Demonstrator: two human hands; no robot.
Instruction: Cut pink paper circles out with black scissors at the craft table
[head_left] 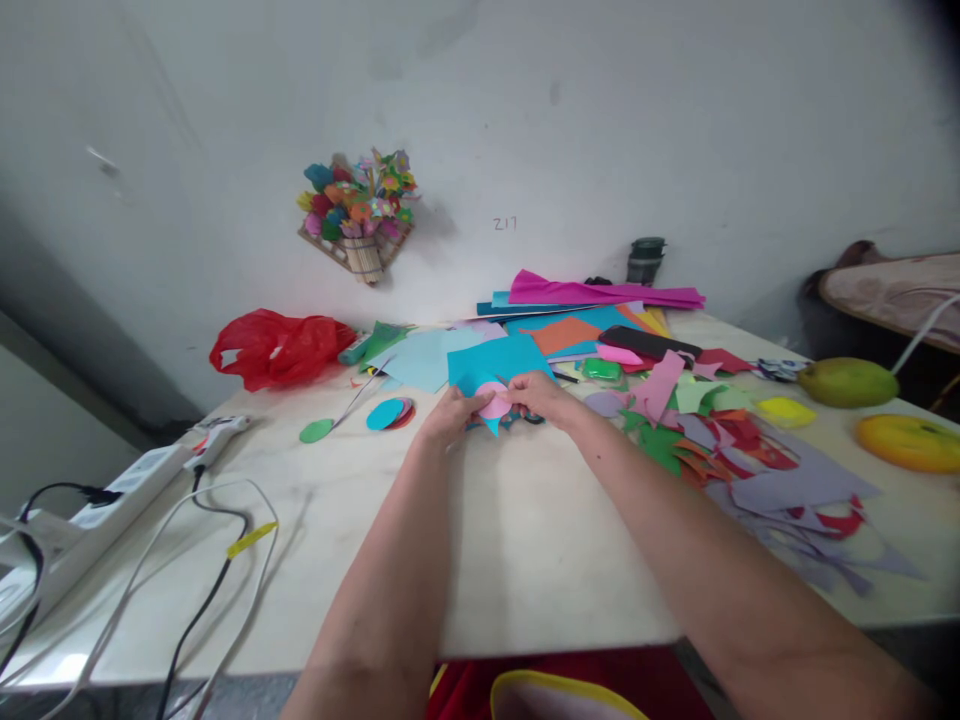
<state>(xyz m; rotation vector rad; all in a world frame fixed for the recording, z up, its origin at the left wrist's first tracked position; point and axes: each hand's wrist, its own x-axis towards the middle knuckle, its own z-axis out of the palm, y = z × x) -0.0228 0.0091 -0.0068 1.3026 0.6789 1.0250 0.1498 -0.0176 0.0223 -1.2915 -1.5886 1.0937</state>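
Observation:
A round pink paper or felt piece (494, 401) is pinched between the fingertips of my left hand (451, 414) and my right hand (541, 396). It lies against a bright blue sheet (491, 362), whose near edge is cut into jagged points below the circle. Both hands have their fingers closed at the sides of the pink circle. Something dark, perhaps a scissors handle, shows just under my right hand. To the left rests a stack of cut circles (385, 414) with a blue one on top, and a green circle (316, 431) lies further left.
Colourful scraps (787, 480) cover the right side, near a black phone (649, 343) and two mangoes (847, 382). A red plastic bag (279, 348) sits back left. A power strip (124, 495) and loose cables occupy the left edge. Rolled magenta material (600, 291) lies along the wall.

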